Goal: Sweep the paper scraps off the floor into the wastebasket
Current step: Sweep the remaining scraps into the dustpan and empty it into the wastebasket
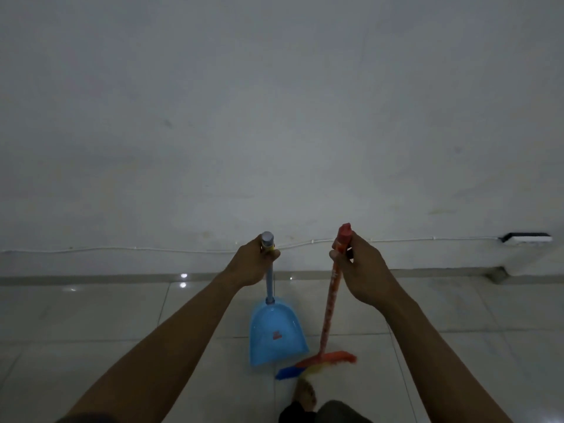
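Now the left hand (250, 265) clenches its fingers round the dustpan (276, 334) handle, the right hand (361, 270) round the broom (327, 315); both shafts run steeply down, bristles just right of the pan's mouth. Neither paper scraps nor wastebasket show.

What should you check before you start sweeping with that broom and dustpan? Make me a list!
1. Left hand grips the top of the dustpan handle: ok.
2. Right hand grips the top of the broom stick: ok.
3. Paper scraps in sight on the floor: not ok, none show in this view.
4. Wastebasket in sight: not ok, it is not in this view.
5. Dustpan mouth flat on the floor: cannot tell; it points down towards the person.
6. Bare foot out of the broom's way: cannot tell; the bristles are blurred, just in front of the toes.
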